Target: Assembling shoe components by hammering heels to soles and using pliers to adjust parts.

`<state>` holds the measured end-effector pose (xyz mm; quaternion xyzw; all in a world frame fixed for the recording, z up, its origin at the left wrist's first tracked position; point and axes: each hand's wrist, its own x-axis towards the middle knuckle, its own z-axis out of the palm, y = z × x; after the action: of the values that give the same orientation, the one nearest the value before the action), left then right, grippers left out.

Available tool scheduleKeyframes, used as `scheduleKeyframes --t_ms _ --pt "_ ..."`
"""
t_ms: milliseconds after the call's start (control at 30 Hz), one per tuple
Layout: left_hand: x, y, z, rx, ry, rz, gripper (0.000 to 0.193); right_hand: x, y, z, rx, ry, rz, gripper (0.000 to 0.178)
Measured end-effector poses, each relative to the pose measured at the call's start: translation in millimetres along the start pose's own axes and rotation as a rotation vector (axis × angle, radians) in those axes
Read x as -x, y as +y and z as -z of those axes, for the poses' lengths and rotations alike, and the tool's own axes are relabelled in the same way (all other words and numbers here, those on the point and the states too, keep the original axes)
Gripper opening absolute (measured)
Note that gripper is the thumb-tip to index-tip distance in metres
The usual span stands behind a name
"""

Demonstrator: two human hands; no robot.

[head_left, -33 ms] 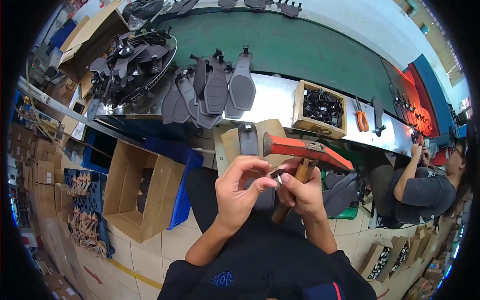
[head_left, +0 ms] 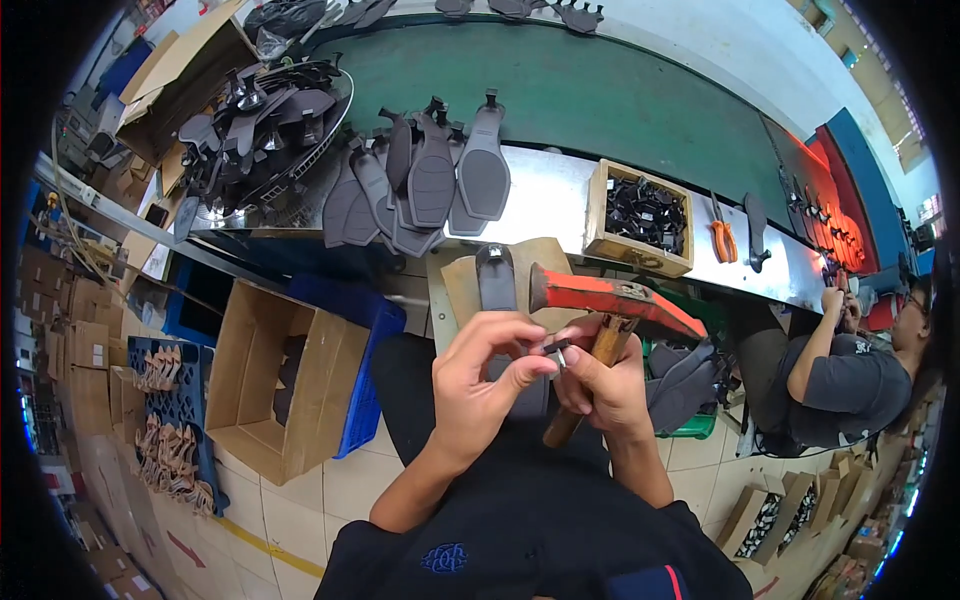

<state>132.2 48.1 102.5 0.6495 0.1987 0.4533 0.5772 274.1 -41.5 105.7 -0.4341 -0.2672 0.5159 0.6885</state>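
My left hand [head_left: 487, 375] pinches a small black heel tip [head_left: 556, 346] with a short pale pin, between thumb and fingertips. My right hand [head_left: 608, 385] grips a hammer [head_left: 606, 345] by its wooden handle, and its thumb and fingertips meet at the heel tip too. The hammer's worn red head [head_left: 618, 298] lies crosswise above that hand. Just beyond my hands, a dark shoe sole [head_left: 495, 280] rests on a brown sheet [head_left: 545, 258]. My fingers partly cover the heel tip.
On the metal-edged bench lie grey heeled soles [head_left: 432, 175], a wooden box [head_left: 596, 215] of small black pieces and orange-handled pliers [head_left: 724, 242]. A heaped tray [head_left: 340, 115] stands far left. A cardboard box [head_left: 330, 385] is at my left; a co-worker [head_left: 850, 385] sits at right.
The heel tip and its pin have turned slightly between my fingertips. Both hands and the hammer stay almost in place.
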Motion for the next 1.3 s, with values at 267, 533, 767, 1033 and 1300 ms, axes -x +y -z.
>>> scheduleKeyframes --t_ms 267,533,767,1033,1300 --pt "3 8 -2 -0.160 0.013 -0.068 0.017 7 0 7 0.022 0.001 0.029 0.017" --pt "10 -16 0 0.011 0.033 0.161 0.014 0 -4 12 0.177 0.006 -0.015 0.014" --pt "-34 -85 23 -0.481 0.120 -0.015 0.048 -32 -6 29 0.423 0.092 0.020 0.015" --pt "-59 -122 33 -0.696 -0.032 -0.161 0.027 -103 11 38 0.802 -0.117 0.369 0.035" --pt "-43 -122 25 -0.604 -0.005 -0.169 0.026 -104 29 50 0.790 -0.142 0.323 0.029"
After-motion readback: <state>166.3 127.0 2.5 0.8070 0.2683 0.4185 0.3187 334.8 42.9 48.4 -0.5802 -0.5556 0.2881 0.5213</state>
